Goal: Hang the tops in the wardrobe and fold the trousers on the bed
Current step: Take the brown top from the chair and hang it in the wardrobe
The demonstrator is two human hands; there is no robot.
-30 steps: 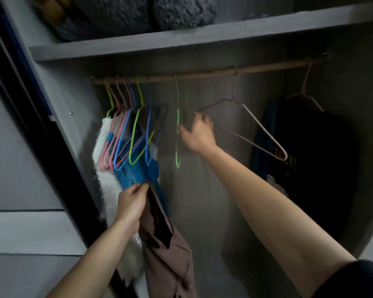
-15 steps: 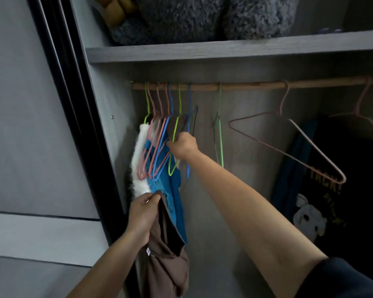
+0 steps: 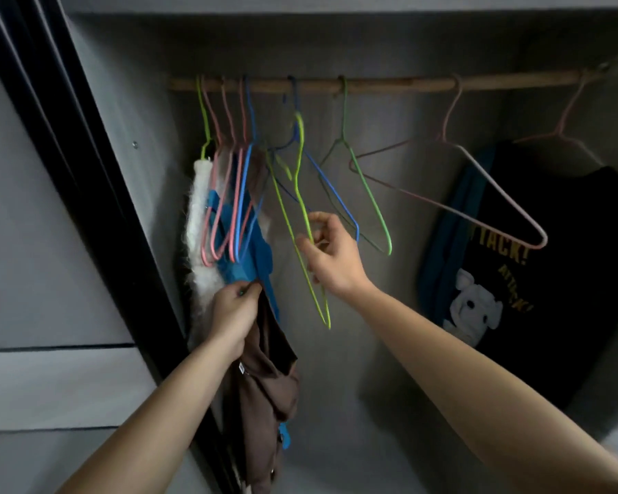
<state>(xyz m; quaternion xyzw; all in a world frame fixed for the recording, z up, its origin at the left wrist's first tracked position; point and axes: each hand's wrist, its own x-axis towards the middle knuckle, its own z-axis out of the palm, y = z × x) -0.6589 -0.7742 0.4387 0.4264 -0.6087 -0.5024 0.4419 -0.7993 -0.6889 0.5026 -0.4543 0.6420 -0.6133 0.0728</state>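
**A:** What differs from half a second back?

**B:** The right hand (image 3: 330, 254) was up among the bunched hangers (image 3: 229, 194) near the rail's left end. Now it sits lower and further right, and the yellow-green hanger (image 3: 302, 215) has come out of the bunch with it. The shelf above has slipped out of view.

**A:** And its grip?

**B:** Thumb and forefinger pinch one thin arm of that hanger, and the other fingers curl loosely. The hanger tilts, with one corner pointing down. Its hook is just under the rail (image 3: 400, 84), and blur hides whether it is on.

**A:** The left hand?

**B:** The left hand (image 3: 234, 315) is as before. Its grip is closed tight on the upper edge of the brown top (image 3: 261, 379), which hangs limp from it at the lower left of the wardrobe (image 3: 354, 386), just in front of the blue garment (image 3: 257, 258).

**A:** What else is around or in the way?

**B:** The bunch is pink and blue, crowded over a white fluffy garment (image 3: 197, 208) and the blue one. A blue hanger (image 3: 332, 188) and a green hanger (image 3: 368, 194) hang just behind the right hand. A wide pink hanger (image 3: 478, 180) hangs tilted beyond them. A black printed T-shirt (image 3: 550, 279) hangs at the rail's right end, and a black door frame (image 3: 68, 155) runs up the left.

**A:** Materials?

**B:** The rail is a rough wooden stick and the hangers are thin coated wire. The brown top is soft, matte cloth with a small pale label.
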